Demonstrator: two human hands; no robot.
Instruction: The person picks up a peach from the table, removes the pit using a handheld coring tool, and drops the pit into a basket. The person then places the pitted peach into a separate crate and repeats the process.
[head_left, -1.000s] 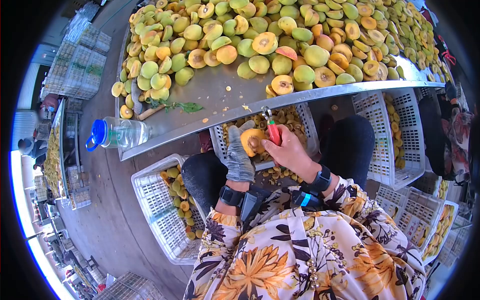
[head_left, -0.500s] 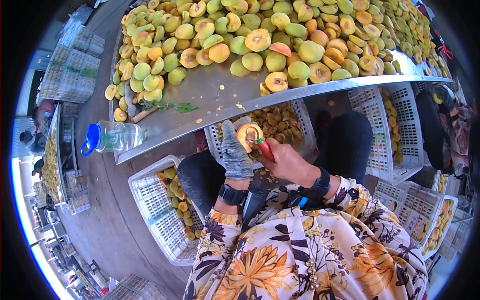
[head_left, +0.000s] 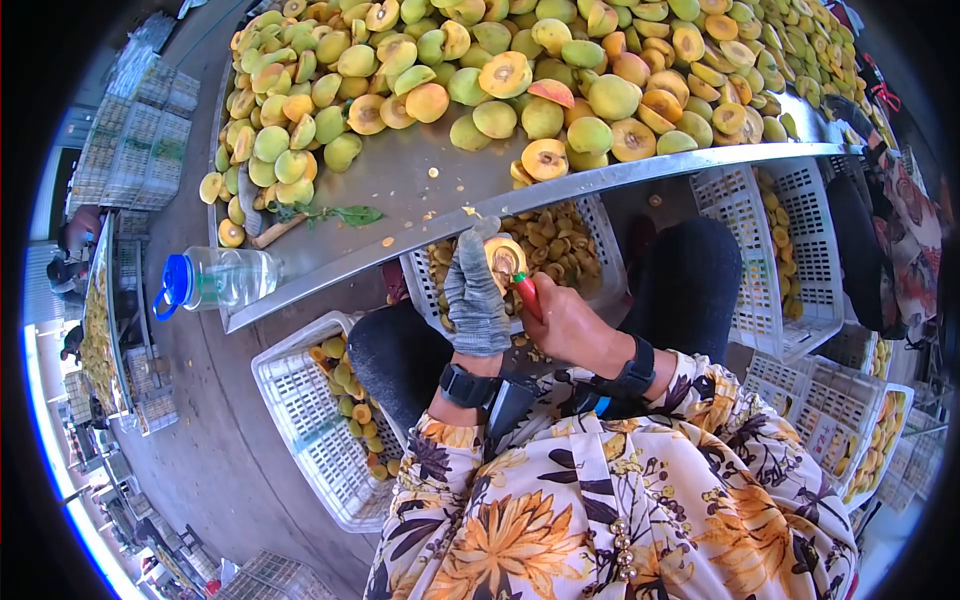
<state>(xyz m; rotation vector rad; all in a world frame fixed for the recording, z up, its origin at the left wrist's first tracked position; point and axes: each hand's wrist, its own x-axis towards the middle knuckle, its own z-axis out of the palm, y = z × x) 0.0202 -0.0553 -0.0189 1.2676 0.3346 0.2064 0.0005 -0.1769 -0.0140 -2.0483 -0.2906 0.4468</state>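
Observation:
In a grey knitted glove, my left hand (head_left: 474, 308) is closed round a peach half (head_left: 512, 250), its orange cut face turned toward my right hand. My bare right hand (head_left: 578, 328) grips a small pitting tool by its red handle (head_left: 527, 293), which has a green collar. The tool's tip is at the brown hollow in the middle of the fruit. Both hands are above a white crate (head_left: 612, 245) holding pieces of cut peach, just off the metal table's near edge (head_left: 400, 255).
Halved peaches (head_left: 480, 85) cover much of the metal table. A clear bottle with a blue lid (head_left: 215, 277) stands by its left corner. White crates of fruit stand left (head_left: 300, 430) and right (head_left: 825, 260) of my knees. Another person's sleeve (head_left: 910, 240) shows at far right.
My left hand has turned the peach half, so its cut face now shows more from the side. The pitting tool stays at its centre. The whole view has shifted slightly.

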